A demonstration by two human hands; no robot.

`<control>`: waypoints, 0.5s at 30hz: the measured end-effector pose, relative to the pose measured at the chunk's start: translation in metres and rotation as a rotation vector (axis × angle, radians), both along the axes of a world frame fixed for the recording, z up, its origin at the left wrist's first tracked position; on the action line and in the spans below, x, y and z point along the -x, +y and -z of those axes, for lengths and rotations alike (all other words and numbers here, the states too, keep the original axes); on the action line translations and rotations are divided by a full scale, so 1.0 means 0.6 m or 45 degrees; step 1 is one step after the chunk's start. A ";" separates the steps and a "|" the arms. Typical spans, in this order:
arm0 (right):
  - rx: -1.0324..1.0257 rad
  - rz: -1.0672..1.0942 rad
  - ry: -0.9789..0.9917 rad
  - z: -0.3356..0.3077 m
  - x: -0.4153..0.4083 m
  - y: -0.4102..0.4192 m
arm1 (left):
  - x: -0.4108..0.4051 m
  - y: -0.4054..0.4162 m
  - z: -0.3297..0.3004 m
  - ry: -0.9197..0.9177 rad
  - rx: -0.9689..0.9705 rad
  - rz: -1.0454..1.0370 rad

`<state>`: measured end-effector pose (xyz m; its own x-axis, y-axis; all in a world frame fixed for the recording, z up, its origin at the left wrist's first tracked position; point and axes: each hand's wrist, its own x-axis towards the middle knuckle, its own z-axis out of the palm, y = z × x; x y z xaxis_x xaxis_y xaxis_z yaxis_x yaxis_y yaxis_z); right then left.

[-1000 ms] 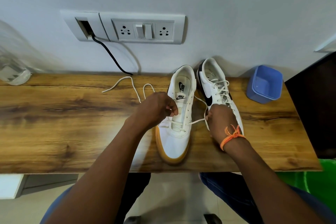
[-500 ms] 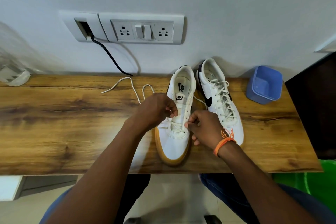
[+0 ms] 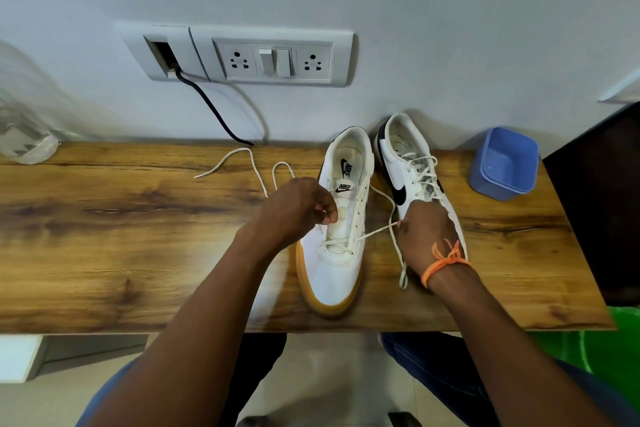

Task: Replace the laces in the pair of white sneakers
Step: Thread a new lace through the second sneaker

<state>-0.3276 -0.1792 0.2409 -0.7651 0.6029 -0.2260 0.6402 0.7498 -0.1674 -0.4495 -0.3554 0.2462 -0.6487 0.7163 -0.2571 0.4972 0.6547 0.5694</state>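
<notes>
- A white leather sneaker with a gum-coloured sole (image 3: 337, 246) is set on the wooden tabletop (image 3: 121, 239), its long axis running from far edge to near edge, toe pointed at the near edge and heel at the wall
- Only its lowest eyelets are threaded by a cream flat lace (image 3: 375, 230); the upper eyelets are left bare
- The left hand (image 3: 296, 210) is curled at the sneaker's left eyelet row, with a strand of the lace pinched between its fingertips
- The right hand (image 3: 427, 236), with an orange thread bracelet (image 3: 445, 262) at its wrist, is closed on the lace's other strand, which is drawn taut from the right eyelet row; the loose end is trailed toward the near edge
- A second white sneaker with a black swoosh (image 3: 415, 180), fully laced, is stood just right of the first, its heel near the far edge and its toe hidden behind the right hand
- A loose cream lace (image 3: 242, 163) is curled near the far edge, left of the sneakers
- A blue plastic tub (image 3: 504, 163) is placed toward the far right corner
</notes>
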 end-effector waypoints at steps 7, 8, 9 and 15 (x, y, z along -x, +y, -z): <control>0.680 -0.034 0.283 -0.005 -0.001 -0.025 | -0.003 0.003 -0.003 -0.025 -0.009 -0.026; 0.820 -0.008 0.256 -0.005 -0.002 -0.032 | -0.004 0.003 -0.003 -0.020 -0.009 -0.026; 0.899 0.010 0.229 -0.004 -0.001 -0.040 | -0.003 0.003 -0.003 -0.012 -0.005 -0.028; 0.766 -0.122 0.205 0.003 -0.003 -0.047 | -0.005 0.006 0.000 0.030 0.016 -0.018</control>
